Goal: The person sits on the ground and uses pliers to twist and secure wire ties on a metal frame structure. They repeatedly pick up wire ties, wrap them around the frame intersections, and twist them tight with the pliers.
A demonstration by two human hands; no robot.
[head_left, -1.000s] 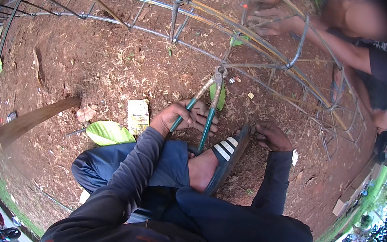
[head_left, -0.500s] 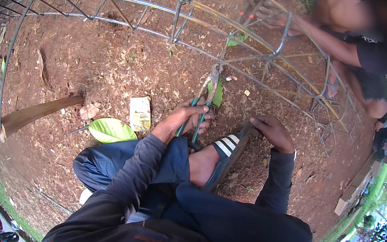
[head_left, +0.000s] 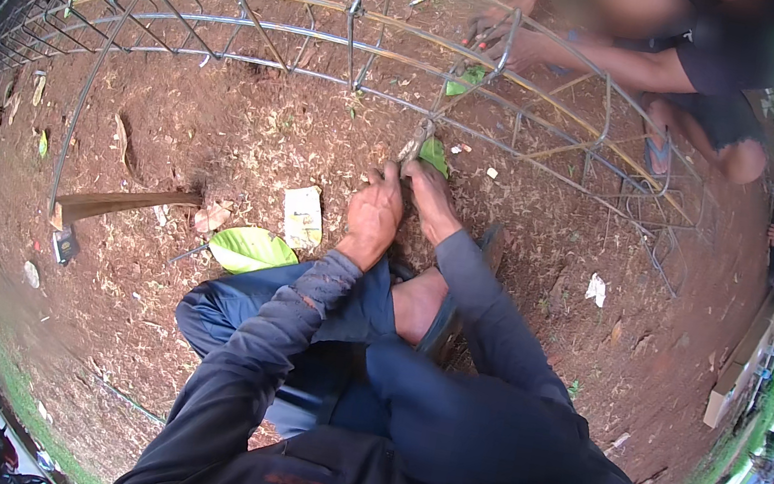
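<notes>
1. We bring both hands together low in front of the cage: our left hand [head_left: 374,218] and our right hand [head_left: 430,204] sit just beside each other over our bent leg.
2. Our left fingers are closed around the cutter [head_left: 414,147], and our right fingers curl onto it from the other side; our hands hide the handles, so we cannot tell how far apart these stand.
3. The cutter's metal head juts out just beyond our fingertips, up to the lowest bar of the steel bar cage [head_left: 355,12]. We cannot tell whether its jaws bite on anything there.
4. Just to the right of that head, near our right fingers, a small green leaf [head_left: 435,155] lies on the brown soil [head_left: 253,130].
5. To the left of our left fingers lies a pale packet [head_left: 303,217]; nearer our knee is a broad light-green leaf [head_left: 252,251], and farther left slants a wooden post [head_left: 124,206].
6. Below our right fingers is our foot in its dark sandal [head_left: 441,324]; well off to their right lies a white scrap [head_left: 596,289].
7. Beyond our fingers, across the cage, a co-worker's hands [head_left: 489,33] meet near its bars, with small red bits showing at them; their grip is too blurred to tell.
</notes>
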